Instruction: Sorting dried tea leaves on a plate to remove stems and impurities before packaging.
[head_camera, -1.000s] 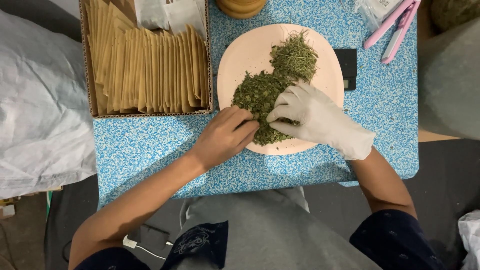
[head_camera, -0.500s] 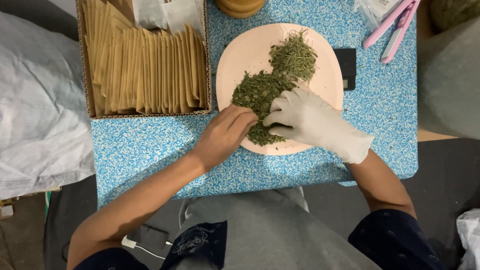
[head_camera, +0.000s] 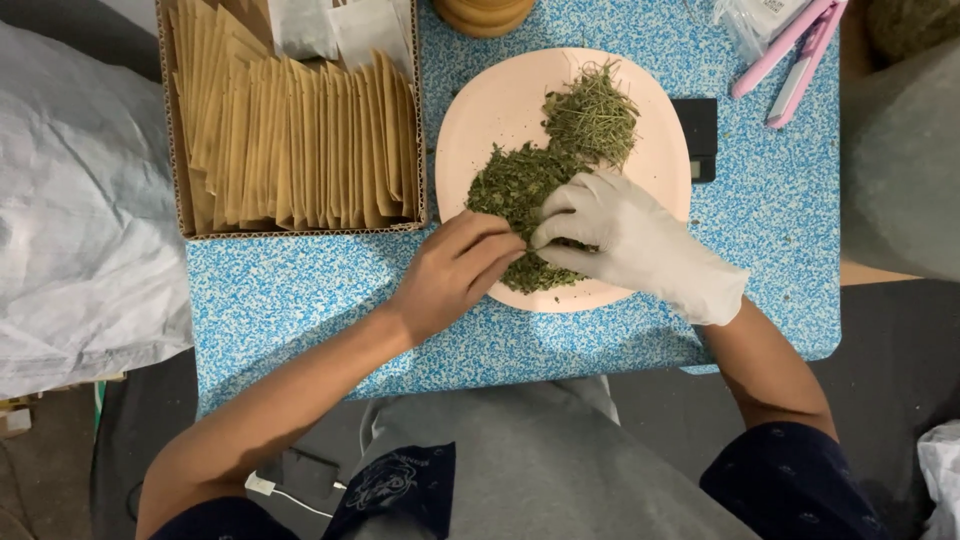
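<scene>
The bare left hand (head_camera: 455, 275) and the gloved right hand (head_camera: 615, 235) meet at the near side of a pile of dried green herbs (head_camera: 520, 200). The left hand's fingers curl together, their tips pressed into the herbs as if pinching some, though what sits between them is hidden. The right hand, in a white glove, lies loosely cupped over the same pile, its fingertips touching the herbs right beside the left hand's fingertips.

The herbs lie on a pale pink round plate (head_camera: 490, 110), spreading from its near edge toward the middle. A second, stringier heap of herbs (head_camera: 592, 118) sits at the plate's far right, touching the first pile.

The plate rests on a blue speckled surface (head_camera: 300, 300), toward its far middle. Just left of the plate, at the far left corner, a cardboard box (head_camera: 300, 232) holds a row of brown paper envelopes (head_camera: 290, 140) standing on edge. A pink tool (head_camera: 795, 55) lies near the far right corner, and a small black device (head_camera: 697, 135) peeks out from under the plate's right rim.
</scene>
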